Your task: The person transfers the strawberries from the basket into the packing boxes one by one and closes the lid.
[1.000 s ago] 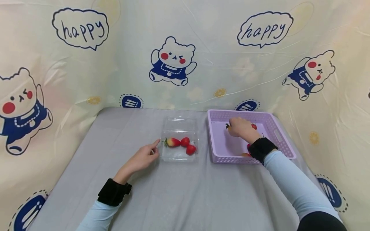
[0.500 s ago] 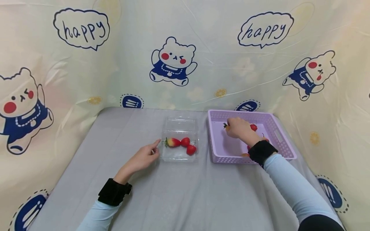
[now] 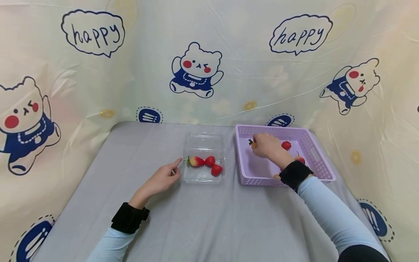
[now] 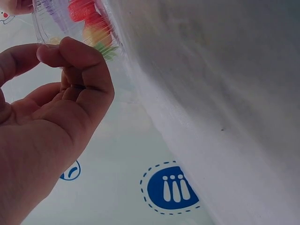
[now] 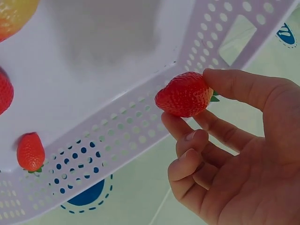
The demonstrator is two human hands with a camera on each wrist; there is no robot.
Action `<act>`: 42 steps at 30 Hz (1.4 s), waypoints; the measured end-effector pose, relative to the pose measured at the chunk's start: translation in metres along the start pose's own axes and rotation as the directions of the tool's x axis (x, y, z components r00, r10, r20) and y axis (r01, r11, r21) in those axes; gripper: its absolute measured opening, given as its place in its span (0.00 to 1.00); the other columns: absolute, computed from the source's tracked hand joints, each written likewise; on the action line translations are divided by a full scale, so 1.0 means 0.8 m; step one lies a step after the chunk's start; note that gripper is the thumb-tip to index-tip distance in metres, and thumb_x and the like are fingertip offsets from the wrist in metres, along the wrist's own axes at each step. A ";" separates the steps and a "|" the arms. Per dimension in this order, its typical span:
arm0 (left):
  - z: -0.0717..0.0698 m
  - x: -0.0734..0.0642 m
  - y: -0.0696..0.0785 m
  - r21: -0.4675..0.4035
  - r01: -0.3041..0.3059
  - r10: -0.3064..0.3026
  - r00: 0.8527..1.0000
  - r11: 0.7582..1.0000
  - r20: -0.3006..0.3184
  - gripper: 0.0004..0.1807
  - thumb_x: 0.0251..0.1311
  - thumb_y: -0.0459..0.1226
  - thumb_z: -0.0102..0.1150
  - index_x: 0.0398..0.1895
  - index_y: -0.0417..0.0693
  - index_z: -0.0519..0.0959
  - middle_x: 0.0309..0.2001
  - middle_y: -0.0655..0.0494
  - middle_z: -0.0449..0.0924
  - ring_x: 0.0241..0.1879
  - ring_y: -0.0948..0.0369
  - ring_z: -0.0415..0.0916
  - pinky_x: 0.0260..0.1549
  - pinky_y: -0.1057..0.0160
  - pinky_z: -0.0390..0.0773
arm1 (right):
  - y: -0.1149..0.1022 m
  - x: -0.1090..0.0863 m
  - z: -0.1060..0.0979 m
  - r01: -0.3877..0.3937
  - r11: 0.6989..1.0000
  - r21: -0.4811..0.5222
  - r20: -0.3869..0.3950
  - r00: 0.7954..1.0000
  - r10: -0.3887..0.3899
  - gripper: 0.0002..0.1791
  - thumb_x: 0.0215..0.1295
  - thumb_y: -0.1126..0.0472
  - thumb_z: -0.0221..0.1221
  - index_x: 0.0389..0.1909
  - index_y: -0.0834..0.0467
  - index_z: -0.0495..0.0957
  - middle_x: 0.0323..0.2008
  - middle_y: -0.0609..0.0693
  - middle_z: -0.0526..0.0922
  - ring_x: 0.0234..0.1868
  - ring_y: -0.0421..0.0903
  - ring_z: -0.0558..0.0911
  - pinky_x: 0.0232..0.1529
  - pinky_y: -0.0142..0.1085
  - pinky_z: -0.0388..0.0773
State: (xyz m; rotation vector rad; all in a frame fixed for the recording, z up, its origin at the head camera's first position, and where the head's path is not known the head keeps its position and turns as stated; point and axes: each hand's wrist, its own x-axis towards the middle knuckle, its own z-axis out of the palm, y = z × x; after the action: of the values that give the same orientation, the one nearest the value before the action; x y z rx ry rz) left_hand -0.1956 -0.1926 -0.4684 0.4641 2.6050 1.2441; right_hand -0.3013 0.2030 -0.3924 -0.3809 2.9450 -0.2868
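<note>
In the head view, a clear plastic box (image 3: pixel 204 178) stands open-lidded on the table. In it lie a pale-shouldered strawberry (image 3: pixel 196 161) and two small round red fruits (image 3: pixel 216 170), one with a stem. My left hand (image 3: pixel 159 179) pinches the box's left edge with thumb and finger, fingertips meeting there in the left wrist view. Above the purple basket (image 3: pixel 243 180), my right hand (image 3: pixel 270 147) holds another strawberry (image 5: pixel 185 94). Thumb and fingertips grip its sides, leaves toward the palm; in the head view the hand hides most of it.
Several fruits lie in the basket, among them a red one with a stem (image 3: pixel 286 145) and a reddish one (image 3: pixel 299 159). The basket's raised perforated wall (image 5: pixel 126 119) faces the box. A grey cloth (image 3: pixel 209 225) covers the table, and a printed curtain (image 3: pixel 248 72) hangs behind.
My right hand has shifted slightly left with the strawberry, so more of the basket's fruits show behind it. My left hand and the box have stayed in place.
</note>
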 end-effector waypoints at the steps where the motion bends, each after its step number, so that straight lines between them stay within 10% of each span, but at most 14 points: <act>1: 0.000 0.000 0.000 -0.002 -0.002 0.002 1.000 1.000 0.001 0.34 0.74 0.30 0.53 0.80 0.28 0.58 0.35 0.51 0.72 0.28 0.58 0.67 0.25 0.65 0.67 | -0.001 0.000 0.000 0.002 1.000 0.000 -0.001 1.000 -0.002 0.17 0.66 0.63 0.68 0.52 0.64 0.80 0.40 0.59 0.81 0.40 0.58 0.78 0.46 0.49 0.78; 42: -0.001 -0.001 0.000 -0.021 0.007 -0.007 1.000 1.000 0.000 0.34 0.74 0.30 0.52 0.79 0.28 0.58 0.35 0.50 0.73 0.26 0.58 0.67 0.24 0.65 0.66 | -0.076 -0.017 0.000 0.173 0.985 0.008 -0.059 0.983 -0.172 0.18 0.67 0.62 0.69 0.56 0.61 0.81 0.39 0.55 0.83 0.36 0.52 0.80 0.43 0.43 0.82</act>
State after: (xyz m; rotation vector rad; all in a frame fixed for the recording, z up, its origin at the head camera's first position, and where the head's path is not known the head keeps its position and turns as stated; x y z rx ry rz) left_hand -0.1955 -0.1932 -0.4674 0.4507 2.5891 1.2682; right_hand -0.2741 0.1492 -0.3784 -0.6385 2.9687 -0.3434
